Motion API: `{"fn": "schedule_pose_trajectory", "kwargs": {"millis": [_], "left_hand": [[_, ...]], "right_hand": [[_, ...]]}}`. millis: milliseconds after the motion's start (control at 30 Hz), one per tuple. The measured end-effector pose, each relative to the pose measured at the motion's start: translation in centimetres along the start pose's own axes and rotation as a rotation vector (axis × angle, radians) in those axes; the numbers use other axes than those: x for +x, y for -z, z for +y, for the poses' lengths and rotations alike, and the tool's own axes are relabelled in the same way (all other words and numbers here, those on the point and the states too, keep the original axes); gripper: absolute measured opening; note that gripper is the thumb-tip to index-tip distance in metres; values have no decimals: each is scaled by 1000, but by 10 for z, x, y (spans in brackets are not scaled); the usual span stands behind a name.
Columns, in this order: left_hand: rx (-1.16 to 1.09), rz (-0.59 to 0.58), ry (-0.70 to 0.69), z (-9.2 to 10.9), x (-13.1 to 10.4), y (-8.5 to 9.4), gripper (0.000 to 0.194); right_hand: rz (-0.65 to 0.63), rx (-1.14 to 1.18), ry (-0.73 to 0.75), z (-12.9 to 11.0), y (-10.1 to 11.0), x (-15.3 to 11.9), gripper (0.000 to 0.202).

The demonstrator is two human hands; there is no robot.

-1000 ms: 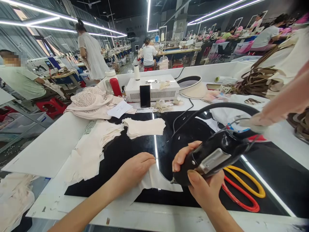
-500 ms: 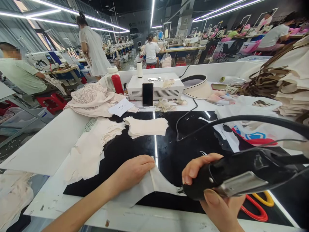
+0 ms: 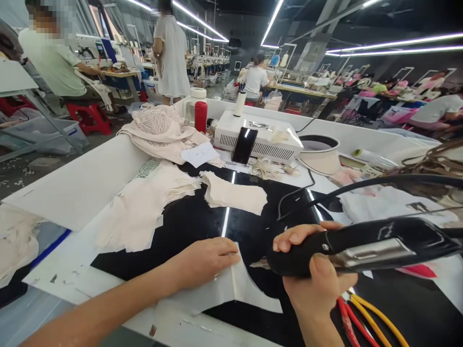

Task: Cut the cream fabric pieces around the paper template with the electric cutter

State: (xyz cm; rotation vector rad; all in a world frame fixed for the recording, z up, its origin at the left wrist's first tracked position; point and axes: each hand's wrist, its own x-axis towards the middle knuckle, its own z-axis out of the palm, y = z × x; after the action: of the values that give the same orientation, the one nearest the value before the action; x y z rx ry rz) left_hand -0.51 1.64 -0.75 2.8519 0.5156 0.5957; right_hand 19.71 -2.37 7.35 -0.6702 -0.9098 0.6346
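Observation:
My left hand (image 3: 208,262) pinches the upper edge of a pale fabric piece (image 3: 253,289) that lies over the front of the black work surface (image 3: 184,226). A narrow raised strip runs down this piece beside my fingers. My right hand (image 3: 314,284) is wrapped round a black handheld tool (image 3: 383,243) with a metal lever and a thick cable. The tool's tip is off the fabric, above and right of its corner. Behind my hands lie a small stack of cream pieces (image 3: 235,193) and a larger cream stack (image 3: 137,207).
Red-handled and yellow-handled tools (image 3: 372,318) lie at the lower right. A white box (image 3: 260,137), phone (image 3: 245,145), red bottle (image 3: 200,116) and visor (image 3: 320,154) stand at the back. Tool cable crosses the right side. People sit and stand beyond the table.
My right hand has lifted the tool away from the fabric's corner, where its tip was touching. My left hand keeps its hold. The view has turned left and tilted.

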Motion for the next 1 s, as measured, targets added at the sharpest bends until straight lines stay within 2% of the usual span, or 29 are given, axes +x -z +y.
{"fn": "schedule_pose_trajectory", "kwargs": {"millis": [133,300,767,1000], "left_hand": [[1,41,-7,3,2,-3,27],[24,74,-23,4,3,-2,25],[16,39,-26,5,2,4,29],[17,31,-20,4,0,2,32]], "right_hand": [[-3,-6,1,16,-7,9,39],[-21,-11,-7,24,-10,13,40],[-41,-10,17,29,-14,8,38],[-50,-21,26,22,-12,6,36]]}}
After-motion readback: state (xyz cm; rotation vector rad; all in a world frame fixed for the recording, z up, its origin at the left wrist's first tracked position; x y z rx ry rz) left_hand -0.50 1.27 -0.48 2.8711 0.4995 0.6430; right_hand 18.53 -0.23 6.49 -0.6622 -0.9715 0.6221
